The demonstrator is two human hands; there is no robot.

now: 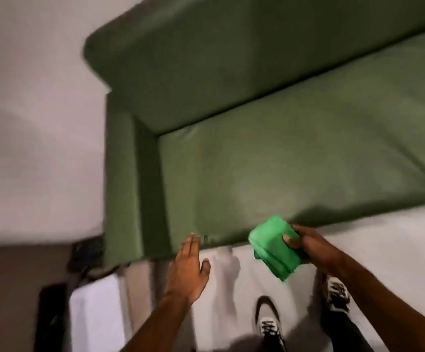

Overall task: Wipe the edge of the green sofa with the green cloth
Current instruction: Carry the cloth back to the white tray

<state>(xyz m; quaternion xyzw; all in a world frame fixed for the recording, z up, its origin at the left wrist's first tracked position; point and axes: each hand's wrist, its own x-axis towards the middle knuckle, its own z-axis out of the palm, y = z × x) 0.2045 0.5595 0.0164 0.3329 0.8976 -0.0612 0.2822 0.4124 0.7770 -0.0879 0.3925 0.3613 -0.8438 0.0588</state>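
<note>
A pale wall (28,123) meets a white floor (384,250); dark, blurred objects (87,252) sit low at left beside a white panel (94,313).

Whole frame motion-blurred. Green sofa (269,128) cut off by top and right edges. Left of sofa armrest, dark object (89,252) on floor not identifiable. Fingers of right hand (313,246) hidden beneath green cloth (272,247).

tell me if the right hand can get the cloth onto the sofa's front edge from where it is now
Probably yes. The right hand holds the folded green cloth right beside the front edge of the green sofa, with nothing between them. The left hand is open, off to the side.
</note>
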